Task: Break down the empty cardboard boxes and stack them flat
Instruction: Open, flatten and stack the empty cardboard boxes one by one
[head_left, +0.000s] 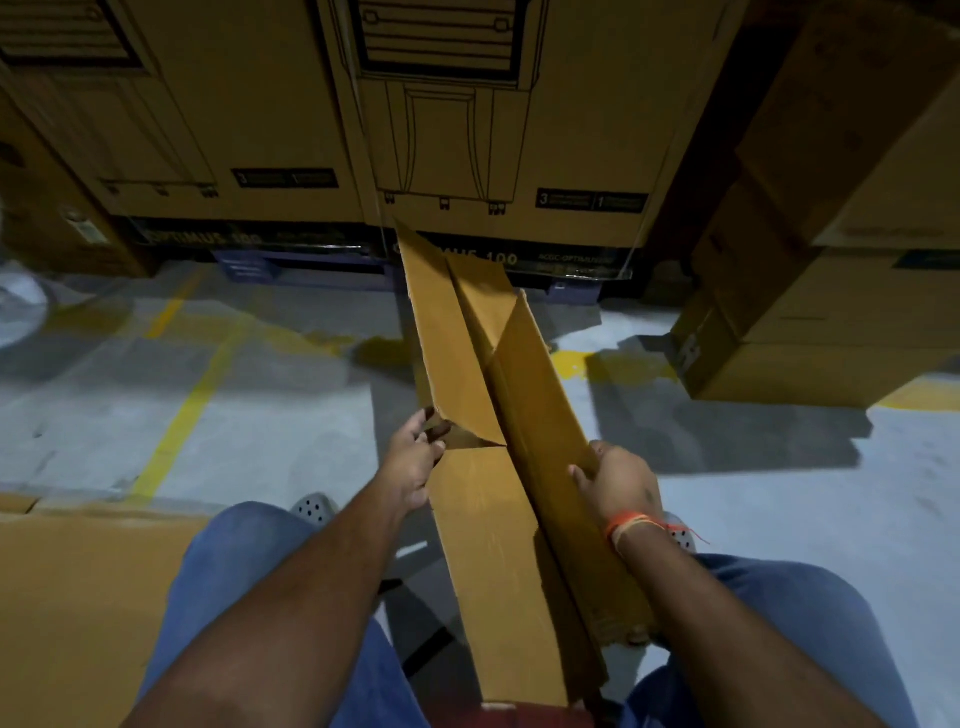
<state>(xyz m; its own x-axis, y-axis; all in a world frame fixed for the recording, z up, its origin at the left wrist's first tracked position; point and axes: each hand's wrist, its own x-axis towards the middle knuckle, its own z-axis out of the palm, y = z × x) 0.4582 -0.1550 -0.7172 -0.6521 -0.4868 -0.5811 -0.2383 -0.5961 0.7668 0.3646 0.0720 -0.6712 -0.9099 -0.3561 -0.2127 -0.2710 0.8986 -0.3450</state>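
Note:
A long, narrow brown cardboard box stretches from between my knees toward the far stacked cartons, partly collapsed, with its flaps splayed at the far end. My left hand pinches a small folded flap on the box's left edge at mid-length. My right hand grips the box's right side panel, thumb on the inner face, fingers hidden behind it. An orange thread band circles that wrist.
Large printed cartons on blue pallets wall off the far side. More plain cartons are stacked at the right. A flat cardboard sheet lies on the floor at my left. The grey concrete floor carries yellow lines.

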